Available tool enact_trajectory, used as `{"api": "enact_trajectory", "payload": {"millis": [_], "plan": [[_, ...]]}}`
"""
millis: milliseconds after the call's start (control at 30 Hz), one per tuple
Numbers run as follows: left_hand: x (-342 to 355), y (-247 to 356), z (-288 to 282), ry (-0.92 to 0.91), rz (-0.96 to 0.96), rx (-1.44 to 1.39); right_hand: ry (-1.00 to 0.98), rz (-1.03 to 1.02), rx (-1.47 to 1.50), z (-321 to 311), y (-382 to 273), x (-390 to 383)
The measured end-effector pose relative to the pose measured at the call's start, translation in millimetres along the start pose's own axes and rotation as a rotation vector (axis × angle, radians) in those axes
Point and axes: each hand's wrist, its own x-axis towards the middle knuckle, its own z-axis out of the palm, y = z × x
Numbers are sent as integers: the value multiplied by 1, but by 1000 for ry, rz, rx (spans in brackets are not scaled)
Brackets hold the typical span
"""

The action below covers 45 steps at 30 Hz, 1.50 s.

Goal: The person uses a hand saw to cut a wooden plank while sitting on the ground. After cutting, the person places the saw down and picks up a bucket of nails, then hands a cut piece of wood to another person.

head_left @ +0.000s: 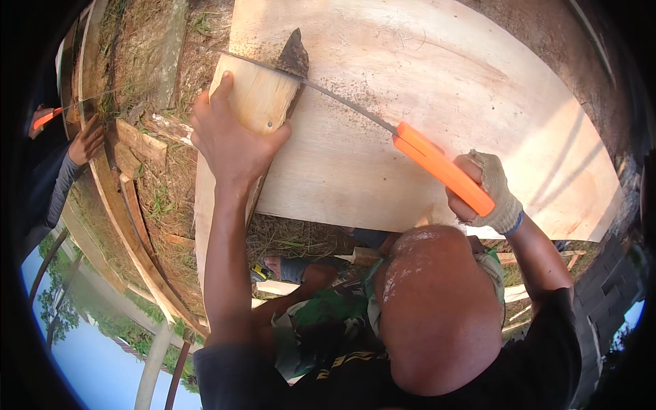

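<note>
My right hand (482, 188), in a beige fingerless work glove, is wrapped round the orange handle (444, 167) of a handsaw. Its thin dark blade (348, 102) runs up to the left and crosses a wooden plank (263, 96) near its far end. Bare, my left hand (236, 140) grips that plank just on the near side of the blade, fingers along the left and thumb at the right edge. The plank rests on a large pale plywood sheet (424, 68). A dark, pointed piece of wood (294, 56) shows just beyond the blade.
Sawdust (355, 96) speckles the plywood around the blade. At the far left, a co-worker's hand (87, 141) rests on a long timber (113, 198), near another orange-handled saw (46, 117). Wood scraps (141, 143) lie on the grassy ground. A yellow-black tape measure (260, 272) is below.
</note>
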Motion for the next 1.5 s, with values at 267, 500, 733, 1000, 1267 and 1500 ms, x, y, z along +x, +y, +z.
{"api": "enact_trajectory", "payload": {"millis": [267,500,733,1000,1267,1500], "plan": [[1,-15,7,-4,47,-121,108,77,339,29,-13,89],[-9,-10,2,21,10,-21,56,24,107,5,5,3],[2,-16,1,-14,19,-68,75,38,131,22,0,55],[-3,-13,1,17,29,-22,-38,93,86,18,-1,62],[-35,41,-125,-234,237,-880,98,104,122,39,21,44],[-89,73,-172,-332,398,-1347,58,116,318,31,7,56]]}}
